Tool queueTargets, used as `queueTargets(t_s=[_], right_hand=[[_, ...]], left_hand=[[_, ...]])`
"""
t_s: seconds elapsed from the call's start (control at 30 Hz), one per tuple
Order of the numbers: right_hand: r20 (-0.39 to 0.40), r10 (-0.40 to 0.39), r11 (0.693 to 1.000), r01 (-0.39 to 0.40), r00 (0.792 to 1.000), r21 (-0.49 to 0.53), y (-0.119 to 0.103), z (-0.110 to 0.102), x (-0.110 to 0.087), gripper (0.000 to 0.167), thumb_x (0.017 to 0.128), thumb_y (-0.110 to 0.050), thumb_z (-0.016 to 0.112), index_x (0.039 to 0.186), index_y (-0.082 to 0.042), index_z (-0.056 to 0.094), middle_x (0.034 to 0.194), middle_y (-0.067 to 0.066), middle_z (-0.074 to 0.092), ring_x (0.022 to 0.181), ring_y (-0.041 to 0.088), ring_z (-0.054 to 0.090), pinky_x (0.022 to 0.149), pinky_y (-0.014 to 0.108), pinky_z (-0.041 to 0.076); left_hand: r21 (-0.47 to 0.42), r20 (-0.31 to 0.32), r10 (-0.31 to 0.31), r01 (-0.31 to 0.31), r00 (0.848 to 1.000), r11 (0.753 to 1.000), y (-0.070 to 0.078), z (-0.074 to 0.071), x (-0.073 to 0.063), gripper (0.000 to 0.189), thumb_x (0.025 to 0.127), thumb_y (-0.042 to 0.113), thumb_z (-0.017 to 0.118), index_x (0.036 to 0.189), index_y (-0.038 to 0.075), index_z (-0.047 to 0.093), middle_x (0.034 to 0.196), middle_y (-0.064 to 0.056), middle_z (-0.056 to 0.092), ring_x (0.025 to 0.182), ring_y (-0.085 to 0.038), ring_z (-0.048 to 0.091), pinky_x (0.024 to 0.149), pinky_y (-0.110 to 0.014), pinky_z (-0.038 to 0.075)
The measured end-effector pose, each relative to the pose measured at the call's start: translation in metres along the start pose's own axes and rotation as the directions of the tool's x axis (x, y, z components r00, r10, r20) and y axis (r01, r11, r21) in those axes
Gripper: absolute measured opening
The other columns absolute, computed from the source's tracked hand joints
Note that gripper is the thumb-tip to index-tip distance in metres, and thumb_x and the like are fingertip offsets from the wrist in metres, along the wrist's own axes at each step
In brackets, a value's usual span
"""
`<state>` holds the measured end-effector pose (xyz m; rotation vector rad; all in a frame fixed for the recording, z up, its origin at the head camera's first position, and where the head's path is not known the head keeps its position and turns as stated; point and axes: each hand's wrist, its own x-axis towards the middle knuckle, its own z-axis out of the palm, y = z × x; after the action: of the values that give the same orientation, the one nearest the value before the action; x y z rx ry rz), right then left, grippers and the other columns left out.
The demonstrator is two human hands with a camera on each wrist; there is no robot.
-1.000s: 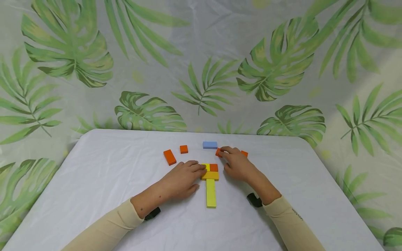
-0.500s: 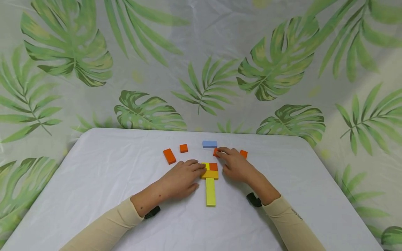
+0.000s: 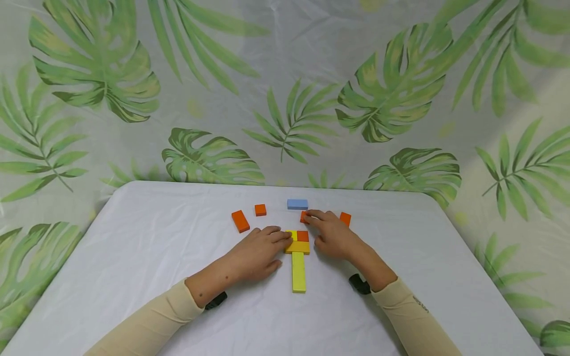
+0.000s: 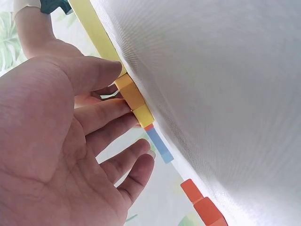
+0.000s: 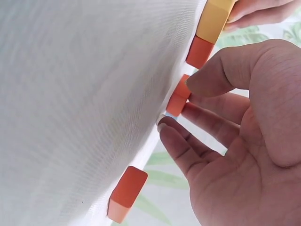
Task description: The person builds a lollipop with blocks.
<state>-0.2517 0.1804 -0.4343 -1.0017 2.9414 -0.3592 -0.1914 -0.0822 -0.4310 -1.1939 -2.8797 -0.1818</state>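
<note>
In the head view, my left hand [image 3: 258,254] rests its fingertips on a small yellow block [image 3: 292,234] and a yellow-orange block [image 3: 297,247]. A small red-orange block [image 3: 303,236] sits beside the yellow one. Below them a long lime-yellow block [image 3: 299,273] points toward me. My right hand [image 3: 335,233] touches another small orange block [image 3: 303,217] with its fingertips, just above the group. The right wrist view shows that orange block [image 5: 179,95] low on the cloth, fingers behind it. Its thumb lies apart from the block in the head view.
A blue block [image 3: 297,204] lies at the back of the white-covered table [image 3: 147,237]. To the left are an orange oblong block [image 3: 240,221] and a small orange block [image 3: 260,210]. One more orange block [image 3: 345,218] is partly hidden behind my right hand.
The small orange block under my right fingertips has slid a little to the left, with the hand following. My left hand has stayed at the yellow blocks.
</note>
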Motion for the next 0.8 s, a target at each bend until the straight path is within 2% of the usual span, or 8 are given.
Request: queueTargets(t_s=[0.23, 0.57, 0.8], right_hand=[[0.002, -0.015, 1.000, 0.015, 1.000, 0.004, -0.006, -0.003, -0.003, 0.058, 0.092, 0.003, 0.059, 0.149, -0.001, 0.060, 0.158, 0.015, 0.052, 0.132, 0.041, 0.055, 0.109, 0.052, 0.049], [0.041, 0.007, 1.000, -0.007, 0.999, -0.009, -0.009, -0.002, -0.003, 0.058, 0.093, 0.001, 0.060, 0.151, -0.005, 0.059, 0.160, 0.011, 0.050, 0.136, 0.038, 0.054, 0.111, 0.050, 0.048], [0.040, -0.004, 1.000, 0.004, 0.999, -0.009, -0.013, -0.002, -0.007, 0.058, 0.092, 0.002, 0.058, 0.150, -0.006, 0.061, 0.159, 0.011, 0.051, 0.130, 0.037, 0.057, 0.105, 0.047, 0.052]], left_hand=[[0.002, 0.008, -0.008, 0.008, 1.000, 1.000, 0.000, 0.000, 0.000, 0.055, 0.104, 0.031, 0.069, 0.155, 0.014, 0.056, 0.161, -0.003, 0.051, 0.150, -0.029, 0.044, 0.111, -0.052, 0.047], [0.010, 0.010, -0.002, 0.002, 1.000, 1.000, 0.001, 0.000, 0.000, 0.056, 0.104, 0.031, 0.068, 0.155, 0.014, 0.056, 0.161, -0.002, 0.051, 0.150, -0.028, 0.044, 0.111, -0.051, 0.047], [0.007, 0.020, -0.007, 0.007, 1.000, 1.000, 0.001, 0.000, -0.001, 0.056, 0.104, 0.031, 0.068, 0.156, 0.014, 0.055, 0.162, -0.002, 0.050, 0.150, -0.028, 0.043, 0.111, -0.052, 0.046]])
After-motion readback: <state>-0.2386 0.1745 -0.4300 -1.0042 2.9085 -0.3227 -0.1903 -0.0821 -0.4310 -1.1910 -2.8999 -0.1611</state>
